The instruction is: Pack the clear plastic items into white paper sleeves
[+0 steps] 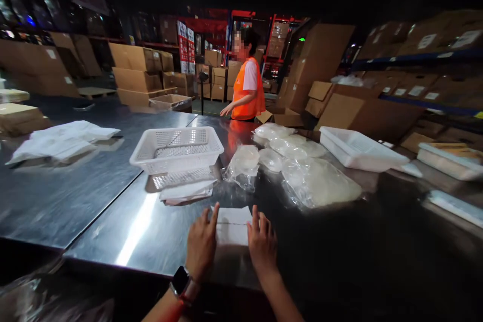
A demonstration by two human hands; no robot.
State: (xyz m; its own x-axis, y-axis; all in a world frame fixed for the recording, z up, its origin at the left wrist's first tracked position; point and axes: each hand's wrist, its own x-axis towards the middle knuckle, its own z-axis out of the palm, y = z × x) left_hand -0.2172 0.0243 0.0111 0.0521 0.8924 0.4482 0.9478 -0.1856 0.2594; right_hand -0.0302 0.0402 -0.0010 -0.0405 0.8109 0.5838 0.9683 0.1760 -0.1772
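A white folded sheet or packet lies flat on the shiny metal table near its front edge. My left hand, with a smartwatch on the wrist, rests on the packet's left side with its fingers stretched out. On the packet's right side lies my right hand, fingers also stretched flat. Neither hand grips anything.
A white plastic basket stands upside-down-looking over flat packets. Clear bags of white goods lie at centre right, white trays further right. White packets lie far left. A person in an orange vest stands beyond the table among cardboard boxes.
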